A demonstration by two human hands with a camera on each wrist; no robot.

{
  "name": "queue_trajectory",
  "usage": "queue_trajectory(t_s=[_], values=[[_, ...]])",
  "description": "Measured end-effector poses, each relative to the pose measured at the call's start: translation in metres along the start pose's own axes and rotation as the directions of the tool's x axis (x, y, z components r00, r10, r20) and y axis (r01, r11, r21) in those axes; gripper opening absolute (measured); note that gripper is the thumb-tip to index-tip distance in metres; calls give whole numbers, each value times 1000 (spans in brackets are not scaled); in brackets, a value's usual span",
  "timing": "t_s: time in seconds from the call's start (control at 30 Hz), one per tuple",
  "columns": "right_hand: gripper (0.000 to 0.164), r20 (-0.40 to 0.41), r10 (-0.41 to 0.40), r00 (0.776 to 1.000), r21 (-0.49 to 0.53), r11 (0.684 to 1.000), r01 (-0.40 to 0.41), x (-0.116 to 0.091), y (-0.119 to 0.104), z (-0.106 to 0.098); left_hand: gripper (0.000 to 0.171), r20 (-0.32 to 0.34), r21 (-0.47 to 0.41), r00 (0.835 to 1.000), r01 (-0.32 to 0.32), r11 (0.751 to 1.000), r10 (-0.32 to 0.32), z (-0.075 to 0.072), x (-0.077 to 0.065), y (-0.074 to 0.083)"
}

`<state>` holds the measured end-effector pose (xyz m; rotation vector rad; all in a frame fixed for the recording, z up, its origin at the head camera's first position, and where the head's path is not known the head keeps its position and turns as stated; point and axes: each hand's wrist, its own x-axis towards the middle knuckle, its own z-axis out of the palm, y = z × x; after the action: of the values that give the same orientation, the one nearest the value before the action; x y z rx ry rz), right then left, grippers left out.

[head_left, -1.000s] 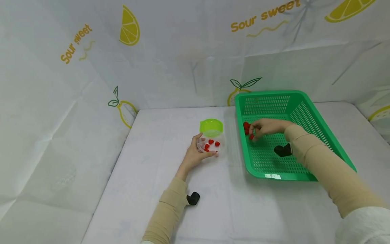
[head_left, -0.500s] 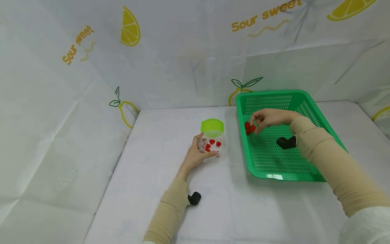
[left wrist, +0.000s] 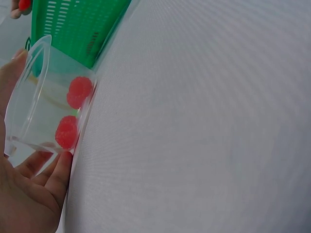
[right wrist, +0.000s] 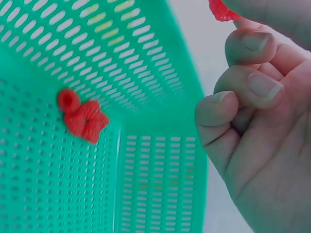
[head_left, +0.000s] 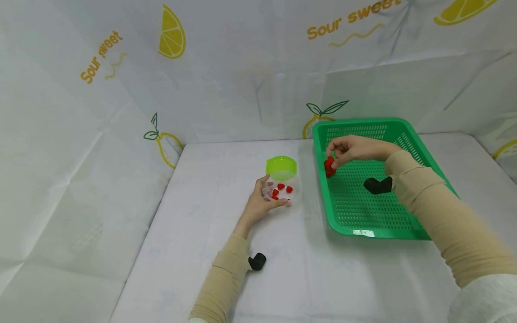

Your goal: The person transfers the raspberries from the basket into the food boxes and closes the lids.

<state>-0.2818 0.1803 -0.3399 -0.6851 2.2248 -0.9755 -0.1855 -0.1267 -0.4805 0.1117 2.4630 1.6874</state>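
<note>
My left hand (head_left: 260, 205) curls around a clear plastic container (left wrist: 51, 104) standing on the table, thumb on one side and fingers on the other. Inside it are several red raspberries (head_left: 280, 186), two of them showing plainly through the wall in the left wrist view. My right hand (head_left: 357, 147) is over the left back part of a green basket (head_left: 335, 211). Thumb and fingertips pinch one raspberry (right wrist: 222, 9), lifted above the basket in the right wrist view. A small cluster of raspberries (right wrist: 86, 120) lies on the basket floor against its side.
A bright green lid (head_left: 281, 165) is just behind the clear container. The basket's raised perforated wall (right wrist: 160, 184) stands between the container and the right hand. White cloth printed with lemons (head_left: 172, 38) hangs behind the table (head_left: 202, 202).
My right hand has moved toward the back of the basket and up, and now pinches a raspberry. The left hand and container have stayed in place.
</note>
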Motion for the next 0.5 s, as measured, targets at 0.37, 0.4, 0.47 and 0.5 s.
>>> queue_trajectory(t_s=[0.37, 0.4, 0.47, 0.5], values=[[33, -39, -65, 997, 40, 997, 67, 12, -19, 12, 94, -5, -2, 1000, 10, 1000, -10, 1, 0, -1], [32, -44, -72, 996, 46, 996, 74, 13, -20, 14, 94, -4, -3, 1000, 10, 1000, -10, 0, 0, 0], [31, -50, -85, 995, 64, 994, 88, 16, -20, 16, 94, -3, -5, 1000, 11, 1000, -11, 0, 0, 0], [31, -52, -95, 994, 72, 993, 99, 18, -20, 17, 94, -2, -5, 1000, 11, 1000, -11, 0, 0, 0]])
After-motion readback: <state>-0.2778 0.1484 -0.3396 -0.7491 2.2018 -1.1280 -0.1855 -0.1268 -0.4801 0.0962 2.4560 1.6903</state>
